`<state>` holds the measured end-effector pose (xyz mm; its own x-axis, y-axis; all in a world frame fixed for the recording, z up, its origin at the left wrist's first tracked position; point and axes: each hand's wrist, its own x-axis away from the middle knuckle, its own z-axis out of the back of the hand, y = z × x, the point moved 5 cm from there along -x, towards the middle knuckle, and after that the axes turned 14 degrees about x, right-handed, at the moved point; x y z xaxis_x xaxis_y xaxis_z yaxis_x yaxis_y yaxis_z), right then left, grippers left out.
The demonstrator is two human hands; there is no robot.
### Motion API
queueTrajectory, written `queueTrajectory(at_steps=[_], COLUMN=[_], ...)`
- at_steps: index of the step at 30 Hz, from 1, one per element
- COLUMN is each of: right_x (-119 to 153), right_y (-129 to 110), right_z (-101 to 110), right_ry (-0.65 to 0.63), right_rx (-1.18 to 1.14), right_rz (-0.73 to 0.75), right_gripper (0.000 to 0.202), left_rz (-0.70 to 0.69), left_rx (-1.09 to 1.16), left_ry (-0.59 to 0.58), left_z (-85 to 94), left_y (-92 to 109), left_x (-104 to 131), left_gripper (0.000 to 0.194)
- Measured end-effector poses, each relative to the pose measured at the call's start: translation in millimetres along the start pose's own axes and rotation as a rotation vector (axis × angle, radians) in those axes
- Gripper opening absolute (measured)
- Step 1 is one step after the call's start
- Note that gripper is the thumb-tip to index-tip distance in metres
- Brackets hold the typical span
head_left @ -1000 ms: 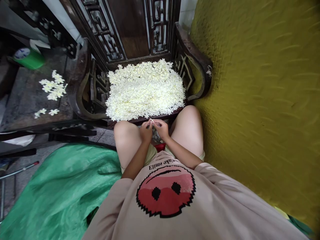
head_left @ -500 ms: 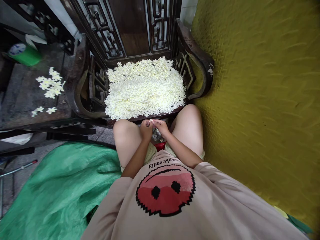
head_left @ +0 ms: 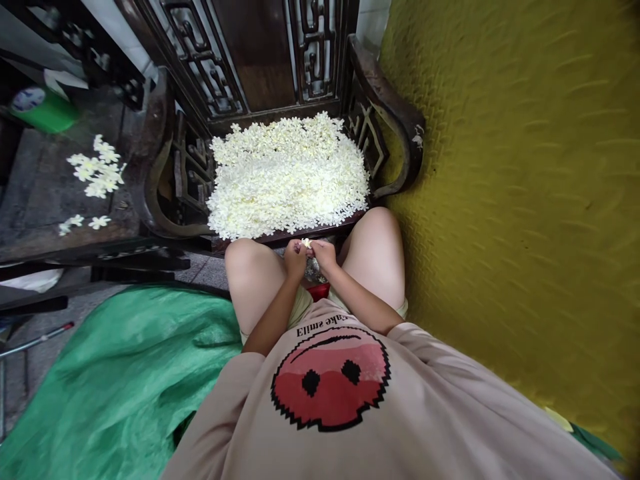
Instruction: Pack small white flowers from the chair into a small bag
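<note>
A small white flower (head_left: pixel 306 243) is pinched between my two hands, just in front of the chair seat. My left hand (head_left: pixel 295 260) is closed, its fingertips at the flower's left side. From the right, my right hand (head_left: pixel 325 255) meets it with fingers pressed together on the same flower. The fingertips are small and partly hidden, so each finger's exact grip is unclear. Just beyond the hands, a thick layer of loose white flowers (head_left: pixel 287 180) covers the seat of a dark carved wooden chair (head_left: pixel 410 133).
On the dark wooden table (head_left: pixel 40 180) at left lie a cluster of white flowers (head_left: pixel 99 167), a few loose ones (head_left: pixel 99 222) and a green roll (head_left: pixel 47 110). Green sheeting (head_left: pixel 125 373) spreads at lower left. A yellow textured surface (head_left: pixel 515 200) rises at right. Something red (head_left: pixel 319 291) shows between my legs.
My hands have shifted slightly right, and more of the flower shows between the fingertips. The view has moved a little; the flowers on the chair and table look unchanged.
</note>
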<state>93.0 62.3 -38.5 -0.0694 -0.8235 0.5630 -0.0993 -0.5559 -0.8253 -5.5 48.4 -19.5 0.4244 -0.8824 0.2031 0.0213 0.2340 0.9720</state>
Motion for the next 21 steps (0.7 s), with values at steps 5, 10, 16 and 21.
queueTrajectory(at_steps=[5, 10, 16, 21], right_x=[-3, -9, -4, -3], right_y=[7, -1, 5, 11], right_z=[8, 12, 6, 9], right_ry=[0.116, 0.003, -0.094, -0.086], right_rx=[-0.209, -0.256, -0.185, -0.037], right_rz=[-0.185, -0.172, -0.222, -0.237], right_gripper=[0.014, 0.011, 0.008, 0.006], left_rz=[0.072, 0.298, 0.206, -0.049], left_rx=[0.199, 0.496, 0.472, 0.466], left_ry=[0.179, 0.13, 0.106, 0.246], left_z=[21.9, 28.4, 24.5, 60.2], left_y=[-8, -19, -8, 40], left_x=[-16, -33, -47, -108], left_gripper=[0.01, 0.01, 0.023, 0.02])
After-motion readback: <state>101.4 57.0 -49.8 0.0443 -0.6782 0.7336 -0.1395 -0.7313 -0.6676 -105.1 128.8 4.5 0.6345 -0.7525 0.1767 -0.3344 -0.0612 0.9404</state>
